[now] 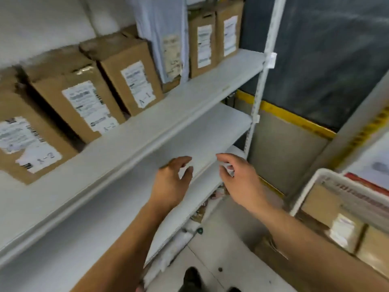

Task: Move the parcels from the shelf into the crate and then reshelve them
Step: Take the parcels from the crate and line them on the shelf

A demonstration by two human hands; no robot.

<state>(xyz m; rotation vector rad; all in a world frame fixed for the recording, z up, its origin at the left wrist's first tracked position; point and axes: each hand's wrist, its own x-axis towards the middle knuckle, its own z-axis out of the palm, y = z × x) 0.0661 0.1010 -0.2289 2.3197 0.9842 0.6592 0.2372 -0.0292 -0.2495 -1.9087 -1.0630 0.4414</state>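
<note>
Several brown cardboard parcels with white labels stand in a row on the upper white shelf: one at the far left, two beside it, two more at the back right. A pale plastic mailer stands between them. Below, the middle shelf carries nothing visible. My left hand and my right hand hover over its front edge, fingers apart, holding nothing. The white wire crate sits at the lower right with brown parcels inside.
A white shelf upright rises at the right end of the rack. Behind it is a dark wall panel with a yellow stripe. Mixed items lie under the lowest shelf. A dark shoe shows on the tiled floor.
</note>
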